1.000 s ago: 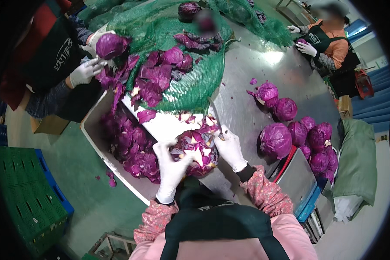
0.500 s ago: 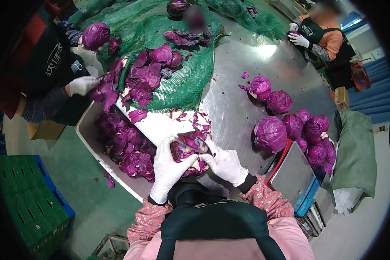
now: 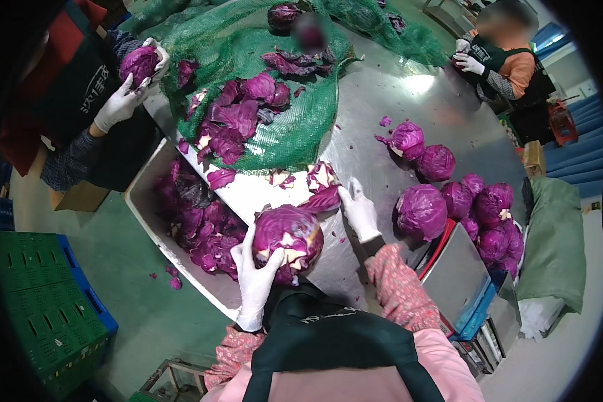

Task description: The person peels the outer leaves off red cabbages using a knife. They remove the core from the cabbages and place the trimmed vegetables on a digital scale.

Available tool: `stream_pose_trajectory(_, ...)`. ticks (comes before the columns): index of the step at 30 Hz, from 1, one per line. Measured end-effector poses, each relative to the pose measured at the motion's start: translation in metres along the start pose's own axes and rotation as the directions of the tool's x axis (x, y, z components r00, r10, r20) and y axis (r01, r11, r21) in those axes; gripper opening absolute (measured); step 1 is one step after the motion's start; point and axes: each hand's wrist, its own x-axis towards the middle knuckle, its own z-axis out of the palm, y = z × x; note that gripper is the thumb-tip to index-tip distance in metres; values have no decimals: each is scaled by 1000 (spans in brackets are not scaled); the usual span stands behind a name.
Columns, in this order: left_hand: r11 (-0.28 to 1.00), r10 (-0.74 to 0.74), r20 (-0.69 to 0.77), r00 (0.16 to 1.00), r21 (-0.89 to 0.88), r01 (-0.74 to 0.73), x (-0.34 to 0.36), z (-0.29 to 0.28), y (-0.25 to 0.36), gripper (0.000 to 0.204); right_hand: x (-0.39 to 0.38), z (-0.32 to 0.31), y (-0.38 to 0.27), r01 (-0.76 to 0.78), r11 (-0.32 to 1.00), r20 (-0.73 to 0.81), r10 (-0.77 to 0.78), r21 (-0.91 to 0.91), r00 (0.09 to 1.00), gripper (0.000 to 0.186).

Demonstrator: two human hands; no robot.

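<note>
In front of me a red cabbage (image 3: 295,231) shows its pale cut leaf bases toward me. My left hand (image 3: 256,278), in a white glove, grips its left side with the thumb across the stem end. To the right, my gloved right hand (image 3: 360,213) pinches the end of a loose purple leaf (image 3: 323,199), which stretches from the cabbage's upper side. Just beyond lie trimmed leaf stubs (image 3: 323,175) on the white board (image 3: 254,191). Below the board, at the left, a white bin (image 3: 144,213) holds many purple leaves.
Several red cabbages (image 3: 421,212) sit on the metal table (image 3: 372,94) at the right, beside a grey flat case (image 3: 457,258). Green netting (image 3: 308,127) with loose leaves covers the far left. One co-worker holds a cabbage (image 3: 139,65) at left; another person (image 3: 502,60) stands far right.
My right hand has moved right, away from the cabbage, drawing a leaf out. My left hand has shifted lower on the cabbage. The co-worker at left now has both hands on a cabbage.
</note>
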Motion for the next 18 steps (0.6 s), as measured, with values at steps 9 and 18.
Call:
stream_pose_trajectory(9, 976, 217, -4, 976, -6, -217, 24, 14, 0, 86, -111, -25, -29, 448, 862, 78, -477, 239, 876, 61)
stream_pose_trajectory(18, 846, 430, 148, 890, 279, -455, 21, 16, 10, 71, -39, -17, -8, 345, 928, 200, -315, -143, 928, 45)
